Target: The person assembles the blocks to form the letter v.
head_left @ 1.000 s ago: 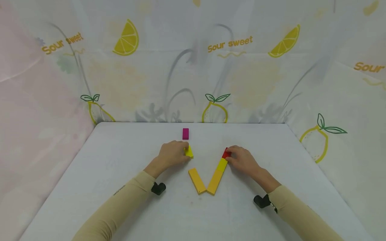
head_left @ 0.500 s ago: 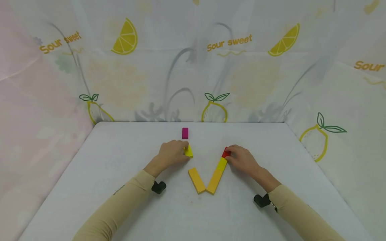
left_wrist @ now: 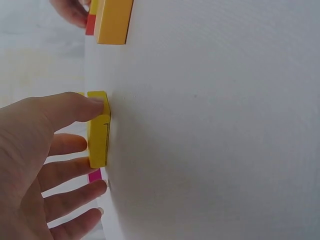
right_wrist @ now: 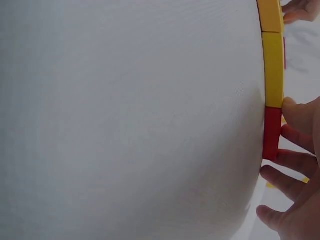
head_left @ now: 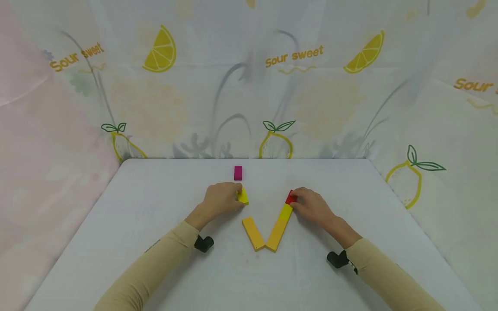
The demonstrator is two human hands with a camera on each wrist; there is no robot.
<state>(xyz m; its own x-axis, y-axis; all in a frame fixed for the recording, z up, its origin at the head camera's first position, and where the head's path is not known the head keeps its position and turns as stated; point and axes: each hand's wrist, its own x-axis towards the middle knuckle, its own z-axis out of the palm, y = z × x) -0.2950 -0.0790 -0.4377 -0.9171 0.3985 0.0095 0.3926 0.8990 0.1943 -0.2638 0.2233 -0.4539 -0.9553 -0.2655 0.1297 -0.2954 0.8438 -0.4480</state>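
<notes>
My left hand [head_left: 221,198] pinches a yellow block [head_left: 243,196] that lies on the table, left of the middle. In the left wrist view the thumb presses one end of this yellow block [left_wrist: 99,142], with fingers at its far side and other end. To the right, my right hand [head_left: 314,208] holds a small red block [head_left: 289,198] between thumb and fingers. That red block [right_wrist: 272,134] meets the end of another yellow block [head_left: 285,212], which in turn meets a long orange block [head_left: 276,236]. A second orange block [head_left: 253,233] slants toward the first, their near ends meeting in a V.
Behind the left hand a magenta block [head_left: 238,172] lies near the table's back edge. The white table [head_left: 249,280] ends at a curtain [head_left: 334,108] printed with lemons. A black wrist camera [head_left: 204,243] hangs by the left sleeve, another black camera [head_left: 337,259] by the right.
</notes>
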